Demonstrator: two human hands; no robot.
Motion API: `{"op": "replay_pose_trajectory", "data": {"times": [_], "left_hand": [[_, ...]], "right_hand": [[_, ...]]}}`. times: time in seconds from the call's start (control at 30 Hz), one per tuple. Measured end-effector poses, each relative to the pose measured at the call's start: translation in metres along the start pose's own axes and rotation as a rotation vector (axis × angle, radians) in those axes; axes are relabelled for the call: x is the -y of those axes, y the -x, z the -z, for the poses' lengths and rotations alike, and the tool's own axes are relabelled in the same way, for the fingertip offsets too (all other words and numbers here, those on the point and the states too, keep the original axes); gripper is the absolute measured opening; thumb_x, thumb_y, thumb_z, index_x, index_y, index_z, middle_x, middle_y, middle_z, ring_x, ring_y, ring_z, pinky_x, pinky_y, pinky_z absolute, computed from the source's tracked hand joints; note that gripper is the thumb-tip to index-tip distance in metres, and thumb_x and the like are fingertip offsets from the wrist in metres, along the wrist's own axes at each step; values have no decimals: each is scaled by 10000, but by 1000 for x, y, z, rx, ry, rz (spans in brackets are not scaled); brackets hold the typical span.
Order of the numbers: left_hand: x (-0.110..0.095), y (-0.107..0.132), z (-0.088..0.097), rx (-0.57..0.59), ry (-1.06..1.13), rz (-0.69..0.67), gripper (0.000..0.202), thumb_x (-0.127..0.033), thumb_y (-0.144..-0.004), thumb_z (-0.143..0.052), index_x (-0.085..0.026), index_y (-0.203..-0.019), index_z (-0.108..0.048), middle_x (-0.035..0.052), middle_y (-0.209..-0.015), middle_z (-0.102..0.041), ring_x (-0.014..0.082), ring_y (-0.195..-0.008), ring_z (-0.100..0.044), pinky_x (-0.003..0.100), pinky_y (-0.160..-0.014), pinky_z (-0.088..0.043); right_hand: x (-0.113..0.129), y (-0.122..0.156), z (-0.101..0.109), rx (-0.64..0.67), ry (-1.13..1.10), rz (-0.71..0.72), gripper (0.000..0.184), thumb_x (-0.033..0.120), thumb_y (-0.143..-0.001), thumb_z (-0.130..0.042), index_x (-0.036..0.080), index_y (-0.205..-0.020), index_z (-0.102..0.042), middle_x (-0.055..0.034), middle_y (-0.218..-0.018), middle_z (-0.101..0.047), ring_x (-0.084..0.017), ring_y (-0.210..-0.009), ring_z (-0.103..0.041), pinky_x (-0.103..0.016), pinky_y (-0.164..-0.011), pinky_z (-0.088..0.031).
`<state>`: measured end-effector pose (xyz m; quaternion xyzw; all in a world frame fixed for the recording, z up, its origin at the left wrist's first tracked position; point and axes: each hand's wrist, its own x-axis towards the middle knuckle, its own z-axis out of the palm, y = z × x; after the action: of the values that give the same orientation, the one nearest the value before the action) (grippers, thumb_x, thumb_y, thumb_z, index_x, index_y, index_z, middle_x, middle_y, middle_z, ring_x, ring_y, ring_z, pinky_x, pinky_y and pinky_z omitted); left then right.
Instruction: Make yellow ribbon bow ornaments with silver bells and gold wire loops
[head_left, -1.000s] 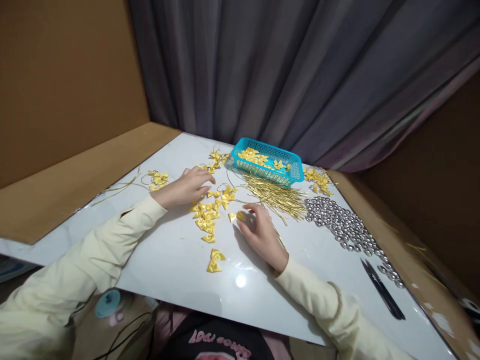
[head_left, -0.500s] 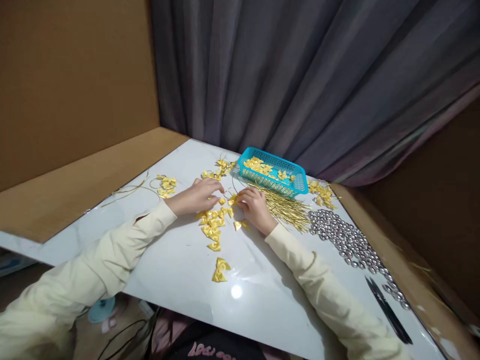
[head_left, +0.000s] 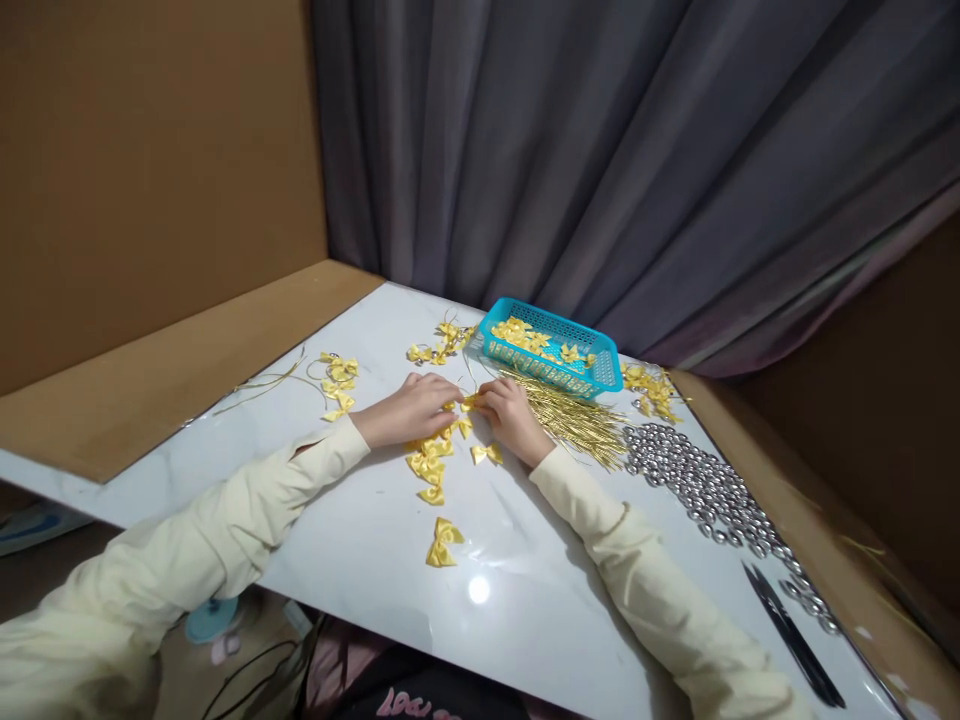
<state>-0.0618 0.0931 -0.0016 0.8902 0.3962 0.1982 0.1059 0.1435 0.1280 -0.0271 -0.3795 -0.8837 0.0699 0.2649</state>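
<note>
Over the middle of the table, my left hand [head_left: 417, 408] and my right hand [head_left: 510, 410] meet fingertip to fingertip. Between them is a yellow ribbon bow [head_left: 469, 402], pinched by both and partly covered by the fingers. A thin gold wire rises near the fingertips. Under and beside my left hand lies a cluster of yellow bows [head_left: 427, 464]. One loose bow [head_left: 487, 454] sits just below my right hand, and another bow [head_left: 444, 542] lies nearer the table's front edge. Right of my right hand spreads a bundle of gold wire ties [head_left: 574, 420].
A blue plastic basket [head_left: 551, 345] with yellow bows stands at the back. Many silver beads [head_left: 697, 480] cover the right side, with black tweezers [head_left: 793, 635] near them. Bows on wires lie in a left group [head_left: 339, 375], a back group [head_left: 447, 342] and a right group [head_left: 652, 390].
My left hand has come right, from spread fingers to a pinch at the bow beside my right hand. A bow now lies at the left group. The view has shifted slightly.
</note>
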Motion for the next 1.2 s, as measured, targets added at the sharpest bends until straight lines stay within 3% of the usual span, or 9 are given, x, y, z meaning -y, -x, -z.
{"op": "replay_pose_trajectory", "data": {"times": [0.17, 0.27, 0.4, 0.67, 0.87, 1.2], "left_hand": [[-9, -1, 5, -90, 47, -59, 269, -323, -906, -472, -162, -1111, -538, 101, -1141, -578, 237, -1129, -446, 400, -959, -282], [-21, 0, 9, -115, 104, -146, 253, -301, -904, -489, -157, -1101, -554, 93, -1137, -588, 213, -1125, -455, 373, -982, -275], [-40, 4, 7, -83, 189, -232, 176, -251, -915, -469, -172, -913, -626, 43, -904, -661, 180, -922, -554, 341, -899, -349], [-68, 11, 4, 6, 361, -151, 288, -230, -944, -391, -137, -773, -604, 15, -699, -616, 115, -643, -546, 234, -646, -406], [-78, 15, 3, 154, 433, -161, 287, -241, -936, -384, -148, -735, -566, 0, -681, -563, 116, -654, -517, 236, -661, -384], [-83, 15, 10, 243, 524, -33, 248, -253, -932, -379, -162, -798, -567, 2, -738, -594, 120, -680, -541, 228, -648, -406]], "right_hand": [[13, 4, 23, -69, -168, -81, 101, 196, -838, -573, 154, -756, -613, -89, -975, -611, -228, -1008, -529, -433, -902, -392], [31, 15, 45, -53, -306, -127, 81, 196, -790, -620, 177, -713, -607, -79, -999, -603, -214, -985, -549, -405, -900, -385], [51, 35, 62, -16, -465, -226, 118, 253, -796, -597, 179, -706, -579, -72, -950, -636, -196, -892, -601, -329, -744, -445], [76, 76, 62, -150, -626, -422, 219, 379, -820, -565, 196, -706, -524, -22, -661, -612, -160, -633, -556, -288, -627, -407], [89, 98, 62, -58, -847, -549, 251, 394, -863, -509, 196, -716, -459, 23, -536, -558, -127, -521, -528, -260, -563, -412], [80, 94, 63, 87, -969, -489, 243, 421, -801, -598, 188, -786, -530, -15, -701, -642, -154, -691, -595, -306, -692, -443]]}}
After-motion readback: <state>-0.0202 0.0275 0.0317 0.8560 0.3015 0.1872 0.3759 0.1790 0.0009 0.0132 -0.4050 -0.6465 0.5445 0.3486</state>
